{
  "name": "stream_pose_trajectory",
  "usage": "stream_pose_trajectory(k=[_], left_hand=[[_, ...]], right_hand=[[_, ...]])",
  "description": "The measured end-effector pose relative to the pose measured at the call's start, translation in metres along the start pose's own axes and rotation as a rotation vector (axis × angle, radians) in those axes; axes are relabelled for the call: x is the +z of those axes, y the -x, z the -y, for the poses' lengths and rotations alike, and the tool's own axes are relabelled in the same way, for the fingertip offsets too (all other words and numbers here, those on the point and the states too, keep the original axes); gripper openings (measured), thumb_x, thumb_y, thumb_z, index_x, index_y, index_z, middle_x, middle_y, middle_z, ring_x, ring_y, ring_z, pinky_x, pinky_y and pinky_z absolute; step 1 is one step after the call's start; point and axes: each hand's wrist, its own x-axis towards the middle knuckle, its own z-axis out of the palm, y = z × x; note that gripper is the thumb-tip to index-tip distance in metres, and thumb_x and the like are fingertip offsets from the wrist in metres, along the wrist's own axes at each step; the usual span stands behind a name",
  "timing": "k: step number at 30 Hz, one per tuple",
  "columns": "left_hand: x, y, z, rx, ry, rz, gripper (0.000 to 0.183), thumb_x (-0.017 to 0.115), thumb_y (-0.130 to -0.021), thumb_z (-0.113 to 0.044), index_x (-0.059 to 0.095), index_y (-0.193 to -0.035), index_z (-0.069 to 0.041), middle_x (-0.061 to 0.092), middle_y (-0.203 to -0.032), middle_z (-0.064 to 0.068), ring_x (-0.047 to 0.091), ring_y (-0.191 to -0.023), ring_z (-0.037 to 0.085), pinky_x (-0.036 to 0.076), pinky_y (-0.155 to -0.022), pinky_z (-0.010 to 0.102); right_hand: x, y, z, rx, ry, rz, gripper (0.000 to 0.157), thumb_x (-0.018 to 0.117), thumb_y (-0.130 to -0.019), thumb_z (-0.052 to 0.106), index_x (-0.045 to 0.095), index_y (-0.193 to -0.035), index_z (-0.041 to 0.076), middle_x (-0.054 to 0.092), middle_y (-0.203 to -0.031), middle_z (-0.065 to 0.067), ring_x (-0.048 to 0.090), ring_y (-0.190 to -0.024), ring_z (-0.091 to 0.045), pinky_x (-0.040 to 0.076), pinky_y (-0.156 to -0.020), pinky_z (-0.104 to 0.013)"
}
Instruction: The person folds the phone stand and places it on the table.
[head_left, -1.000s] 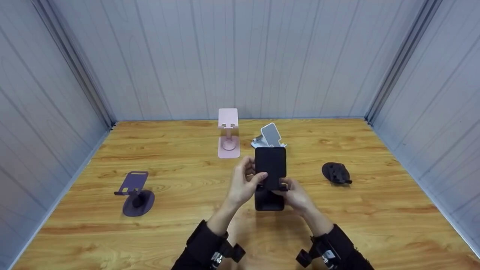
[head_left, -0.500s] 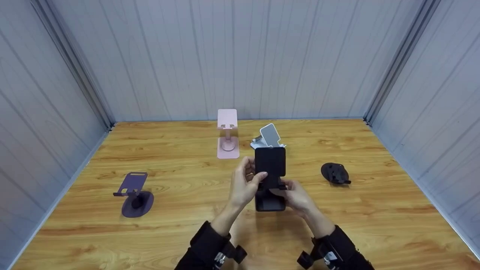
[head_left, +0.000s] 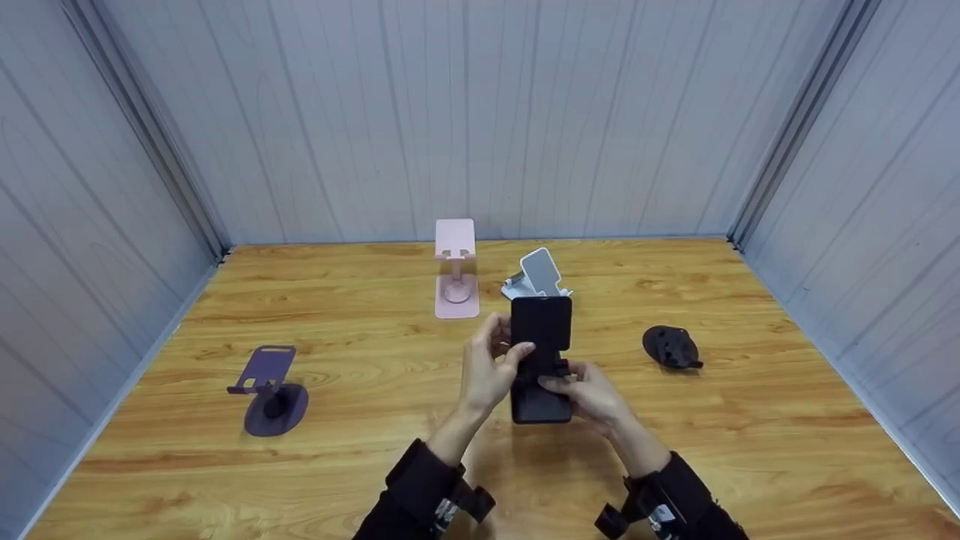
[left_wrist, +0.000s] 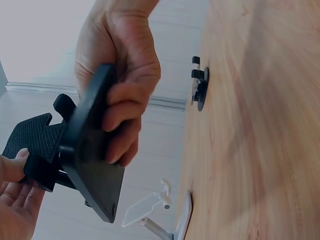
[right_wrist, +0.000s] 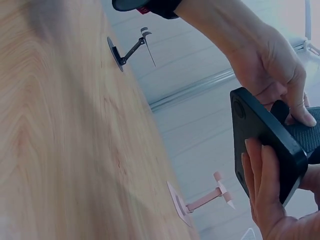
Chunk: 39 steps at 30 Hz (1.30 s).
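Both hands hold a black phone stand (head_left: 540, 322) above the middle of the table. My left hand (head_left: 484, 371) grips the upper cradle from the left, thumb across its front; the left wrist view shows that thumb on the textured cradle plate (left_wrist: 32, 135). My right hand (head_left: 592, 394) grips the lower part, its thumb over the front near the hinge. In the right wrist view its fingers (right_wrist: 265, 170) lie against the underside of the base plate (right_wrist: 250, 130). Much of the hinge is hidden by hands and plates.
On the wooden table (head_left: 375, 465) stand a pink phone stand (head_left: 456, 285) and a white one (head_left: 541, 271) at the back, and a purple one (head_left: 270, 390) at left. A folded black stand (head_left: 672, 346) lies at right. Pale panel walls (head_left: 480, 120) enclose the sides and back.
My right thumb has come forward from beside the stand onto the front of its lower part. The cradle has dipped slightly. My left hand keeps its grip, nearly still.
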Motion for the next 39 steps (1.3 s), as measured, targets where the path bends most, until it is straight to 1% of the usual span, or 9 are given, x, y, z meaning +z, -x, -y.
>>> stream_pose_trajectory(k=[4, 7, 14, 20, 25, 31, 34, 38, 39], left_hand=[[-0.002, -0.002, 0.003, 0.020, -0.009, 0.001, 0.019, 0.064, -0.071, 0.013, 0.054, -0.087, 0.011, 0.057, -0.072, 0.020, 0.056, -0.065, 0.028, 0.051, -0.059, 0.031], [-0.004, -0.004, 0.005, 0.035, -0.019, -0.002, 0.019, 0.066, -0.070, 0.012, 0.056, -0.087, 0.010, 0.058, -0.072, 0.020, 0.056, -0.065, 0.028, 0.051, -0.059, 0.032], [-0.004, -0.005, 0.011, 0.114, -0.061, -0.023, 0.019, 0.067, -0.069, 0.011, 0.058, -0.085, 0.009, 0.058, -0.070, 0.019, 0.057, -0.066, 0.029, 0.051, -0.061, 0.037], [-0.004, -0.006, 0.016, 0.183, -0.135, -0.039, 0.018, 0.067, -0.070, 0.010, 0.057, -0.085, 0.008, 0.058, -0.070, 0.017, 0.057, -0.067, 0.028, 0.052, -0.060, 0.034], [-0.004, -0.007, 0.021, 0.249, -0.193, -0.050, 0.018, 0.067, -0.070, 0.010, 0.056, -0.084, 0.007, 0.058, -0.070, 0.016, 0.057, -0.066, 0.026, 0.052, -0.059, 0.033], [-0.005, -0.010, 0.024, 0.286, -0.218, -0.059, 0.018, 0.068, -0.069, 0.011, 0.055, -0.081, 0.008, 0.058, -0.068, 0.016, 0.057, -0.064, 0.027, 0.051, -0.059, 0.034], [-0.005, -0.013, 0.038, 0.281, -0.217, -0.060, 0.018, 0.069, -0.068, 0.010, 0.055, -0.080, 0.008, 0.058, -0.068, 0.015, 0.057, -0.064, 0.027, 0.051, -0.058, 0.035], [-0.005, -0.018, 0.056, 0.265, -0.217, -0.054, 0.018, 0.070, -0.070, 0.003, 0.057, -0.082, 0.003, 0.060, -0.070, 0.010, 0.059, -0.066, 0.023, 0.051, -0.060, 0.032], [-0.005, -0.018, 0.057, 0.263, -0.222, -0.049, 0.018, 0.071, -0.071, 0.000, 0.057, -0.082, 0.002, 0.061, -0.071, 0.009, 0.059, -0.067, 0.021, 0.051, -0.061, 0.031]], right_hand=[[0.000, 0.001, 0.000, 0.017, 0.000, 0.003, 0.042, 0.058, -0.083, 0.001, 0.038, -0.116, -0.016, 0.062, -0.089, -0.012, 0.062, -0.083, -0.023, 0.051, -0.072, -0.033], [0.000, 0.001, 0.000, 0.042, -0.002, 0.002, 0.047, 0.058, -0.084, 0.004, 0.035, -0.119, -0.017, 0.062, -0.089, -0.012, 0.062, -0.083, -0.022, 0.052, -0.072, -0.033], [0.001, 0.001, 0.000, 0.048, -0.035, 0.031, 0.048, 0.056, -0.085, 0.003, 0.032, -0.120, -0.018, 0.063, -0.089, -0.013, 0.063, -0.083, -0.023, 0.051, -0.072, -0.033], [0.001, 0.002, -0.001, 0.054, -0.063, 0.059, 0.048, 0.053, -0.086, 0.002, 0.030, -0.122, -0.018, 0.063, -0.091, -0.014, 0.062, -0.084, -0.023, 0.051, -0.074, -0.032], [0.002, 0.004, 0.000, 0.056, -0.058, 0.073, 0.048, 0.053, -0.086, 0.003, 0.030, -0.122, -0.019, 0.063, -0.092, -0.015, 0.062, -0.085, -0.024, 0.051, -0.074, -0.034], [0.002, 0.004, 0.001, 0.061, -0.049, 0.075, 0.047, 0.053, -0.087, 0.004, 0.031, -0.120, -0.021, 0.062, -0.094, -0.016, 0.062, -0.087, -0.025, 0.050, -0.075, -0.034], [0.002, 0.004, 0.001, 0.062, -0.041, 0.067, 0.048, 0.053, -0.087, 0.005, 0.030, -0.121, -0.021, 0.061, -0.096, -0.018, 0.061, -0.088, -0.026, 0.050, -0.076, -0.034], [0.002, 0.003, 0.001, 0.058, -0.046, 0.059, 0.049, 0.054, -0.087, 0.005, 0.030, -0.121, -0.020, 0.061, -0.096, -0.018, 0.061, -0.088, -0.026, 0.050, -0.076, -0.035], [0.001, 0.003, 0.001, 0.056, -0.050, 0.061, 0.048, 0.054, -0.087, 0.005, 0.031, -0.121, -0.020, 0.061, -0.096, -0.017, 0.061, -0.088, -0.026, 0.050, -0.075, -0.035]])
